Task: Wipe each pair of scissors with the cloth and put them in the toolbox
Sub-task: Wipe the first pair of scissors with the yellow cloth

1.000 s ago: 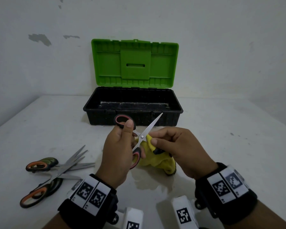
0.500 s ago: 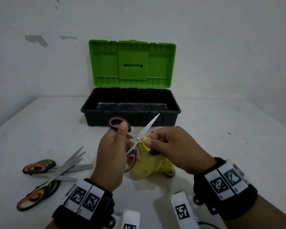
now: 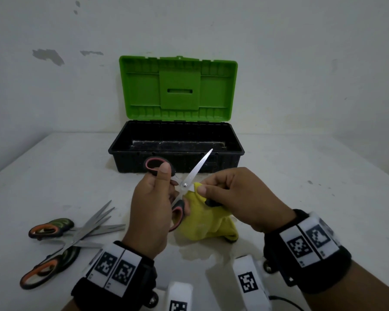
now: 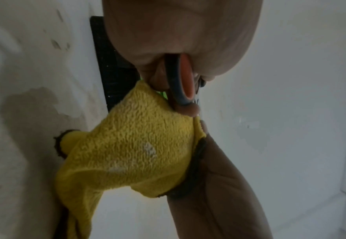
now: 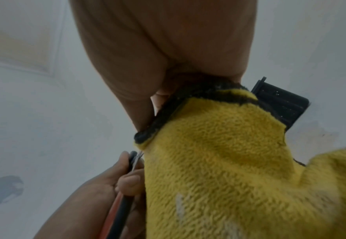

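Observation:
My left hand grips the red-and-black handles of a pair of scissors, blades pointing up and to the right, spread apart. My right hand pinches the yellow cloth against the lower blade near the pivot. In the left wrist view the cloth hangs below the scissor handle. In the right wrist view the cloth fills the frame beside the scissors. The black toolbox with its green lid raised stands just behind.
Two more pairs of scissors with orange-and-dark handles lie crossed on the white table at the front left. A wet patch marks the table under the cloth. A white wall rises behind the toolbox.
Both hands with the scissors and cloth have shifted slightly left in view. The right hand's pinch of cloth has slid down the blade toward the pivot.

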Demonstrator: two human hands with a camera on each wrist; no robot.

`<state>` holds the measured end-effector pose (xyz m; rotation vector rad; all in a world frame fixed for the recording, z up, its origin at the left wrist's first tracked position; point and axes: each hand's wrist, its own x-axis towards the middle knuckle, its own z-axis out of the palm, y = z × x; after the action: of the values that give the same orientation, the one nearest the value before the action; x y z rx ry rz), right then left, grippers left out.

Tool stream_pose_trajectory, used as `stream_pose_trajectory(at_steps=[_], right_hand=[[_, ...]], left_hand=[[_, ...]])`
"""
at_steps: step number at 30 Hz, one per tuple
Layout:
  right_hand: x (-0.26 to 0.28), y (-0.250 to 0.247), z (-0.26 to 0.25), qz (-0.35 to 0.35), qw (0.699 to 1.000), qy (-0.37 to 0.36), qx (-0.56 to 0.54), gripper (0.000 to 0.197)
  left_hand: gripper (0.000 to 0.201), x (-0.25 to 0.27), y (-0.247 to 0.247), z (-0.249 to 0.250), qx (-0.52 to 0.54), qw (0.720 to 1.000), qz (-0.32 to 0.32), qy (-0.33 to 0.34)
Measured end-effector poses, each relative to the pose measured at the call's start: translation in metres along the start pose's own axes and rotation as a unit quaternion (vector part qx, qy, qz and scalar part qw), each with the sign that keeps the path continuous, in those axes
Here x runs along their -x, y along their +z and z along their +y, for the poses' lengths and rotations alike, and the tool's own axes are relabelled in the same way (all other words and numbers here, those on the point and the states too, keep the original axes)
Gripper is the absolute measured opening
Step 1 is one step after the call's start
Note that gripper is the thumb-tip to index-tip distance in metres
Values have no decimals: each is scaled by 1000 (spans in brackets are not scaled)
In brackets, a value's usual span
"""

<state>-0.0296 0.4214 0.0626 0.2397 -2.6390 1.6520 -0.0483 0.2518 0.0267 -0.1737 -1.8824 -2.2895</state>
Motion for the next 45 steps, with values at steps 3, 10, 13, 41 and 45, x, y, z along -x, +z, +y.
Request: stream_pose_trajectory(at_steps=[3, 10, 13, 41, 45], right_hand=[[-1, -3, -1, -6, 1000, -5, 17, 16], [5, -23, 5, -21, 999, 5, 49, 17], [4, -31, 11, -34, 997, 11, 73, 18], [-8, 31, 3, 50, 998, 32, -37, 37], [-7, 36, 8, 65, 989, 37, -128, 24]], left_hand=[[52, -1, 0, 4, 12, 1000, 0, 8], [44, -5, -5, -1, 30, 999, 14, -12], [40, -5, -4, -4, 38, 999, 8, -23], [17, -19, 10, -2, 253, 959, 25, -123], [15, -18, -2, 0, 201, 972, 16, -124]])
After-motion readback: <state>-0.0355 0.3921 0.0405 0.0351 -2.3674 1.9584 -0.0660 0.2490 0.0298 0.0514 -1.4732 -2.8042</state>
